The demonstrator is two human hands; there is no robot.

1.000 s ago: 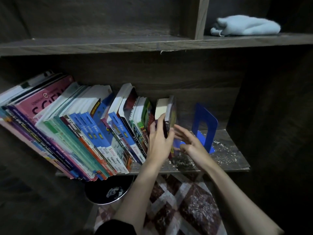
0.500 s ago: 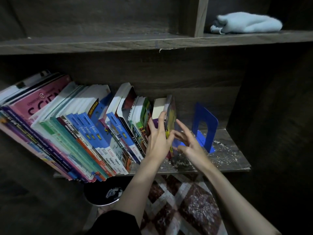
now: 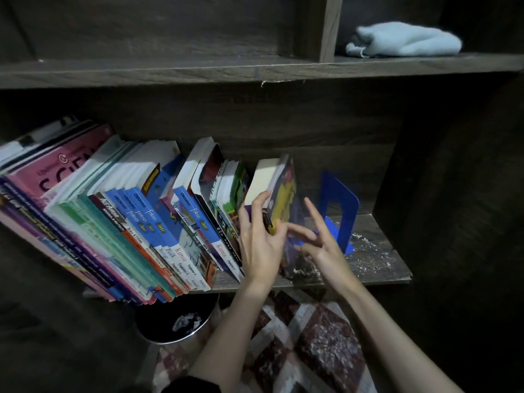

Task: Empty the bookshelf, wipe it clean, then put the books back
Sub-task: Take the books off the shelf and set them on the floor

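A row of books leans to the left on the dark wooden shelf. At the row's right end stands a small thick book with a yellow cover. My left hand grips that book's spine, fingers on its left side and thumb at its front edge. My right hand hovers just right of it with fingers spread, holding nothing. A blue metal bookend stands upright further right. A light blue cloth lies on the upper shelf at the right.
White dust and crumbs speckle the shelf board around the bookend. Below the shelf a black round bin holds crumpled scraps. A patterned red and white rug covers the floor. The shelf's right wall stands close to the bookend.
My left hand has slid higher up the yellow book's spine. My right hand has lifted and spread its fingers beside the book. The books have not visibly shifted.
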